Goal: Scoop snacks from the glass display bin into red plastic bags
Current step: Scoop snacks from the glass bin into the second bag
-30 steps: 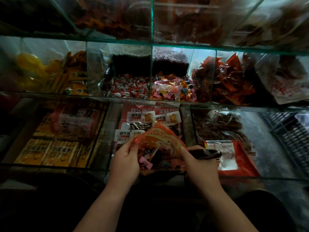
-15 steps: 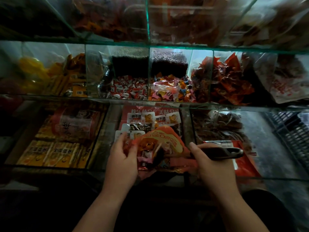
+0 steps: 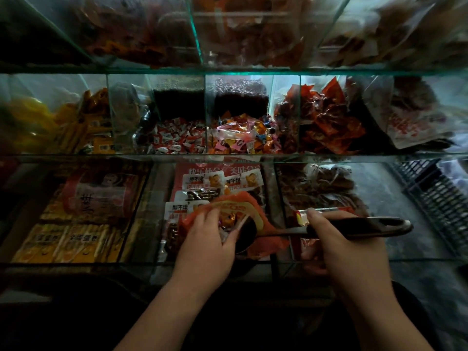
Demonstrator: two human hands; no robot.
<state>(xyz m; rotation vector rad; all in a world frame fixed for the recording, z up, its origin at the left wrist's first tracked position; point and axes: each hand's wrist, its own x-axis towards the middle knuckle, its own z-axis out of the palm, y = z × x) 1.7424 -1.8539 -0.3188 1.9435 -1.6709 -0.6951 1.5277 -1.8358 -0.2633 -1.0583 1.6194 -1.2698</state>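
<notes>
A red plastic bag (image 3: 255, 211) with a yellow print hangs over the lower glass shelf, and wrapped snacks show inside its mouth. My left hand (image 3: 207, 244) grips the bag's left edge and holds it open. My right hand (image 3: 339, 247) grips the black handle of a scoop (image 3: 359, 225); the scoop's dark bowl (image 3: 247, 235) sits in the bag's opening. Behind, the glass display bin (image 3: 253, 154) holds mixed pink, orange and blue wrapped candies (image 3: 240, 138).
Neighbouring glass compartments hold red-and-white candies (image 3: 174, 140), red snack packets (image 3: 326, 117) and yellow packets (image 3: 83, 127). The lower shelf carries boxed snacks (image 3: 71, 239) and packaged goods (image 3: 217, 181). A black plastic crate (image 3: 435, 196) sits at right.
My right hand has slid right along the scoop handle, and the scoop's bowl has gone into the bag's mouth. My left hand has shifted right on the bag's edge.
</notes>
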